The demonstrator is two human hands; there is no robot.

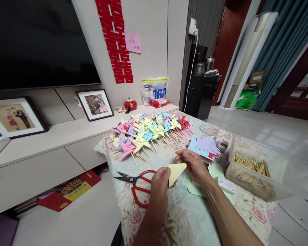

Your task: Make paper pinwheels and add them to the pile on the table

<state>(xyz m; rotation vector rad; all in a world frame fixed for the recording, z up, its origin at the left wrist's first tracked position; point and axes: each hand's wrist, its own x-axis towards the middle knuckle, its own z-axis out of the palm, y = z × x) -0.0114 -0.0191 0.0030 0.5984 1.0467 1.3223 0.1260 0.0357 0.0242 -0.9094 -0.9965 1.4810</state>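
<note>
A pale yellow paper triangle (176,172), looking like a folded sheet, is pinched between the thumb and fingers of my left hand (161,179). My right hand (193,163) hovers just right of the triangle with its fingers loosely bent and apart; nothing shows in them. Left of my left hand lie red-handled scissors (137,181), blades spread. Beyond both hands, a large pile of finished paper pinwheels (143,135) on wooden sticks covers the far side of the table. Coloured paper sheets (205,145) lie past my right hand, and green sheets (195,188) sit partly hidden under my right forearm.
At the right stands a clear plastic box (248,184) with many short wooden sticks. A small white box (226,185) rests beside it on the flowered tablecloth (184,218). A white cabinet (59,138) with framed photos (95,104) runs along the wall at left.
</note>
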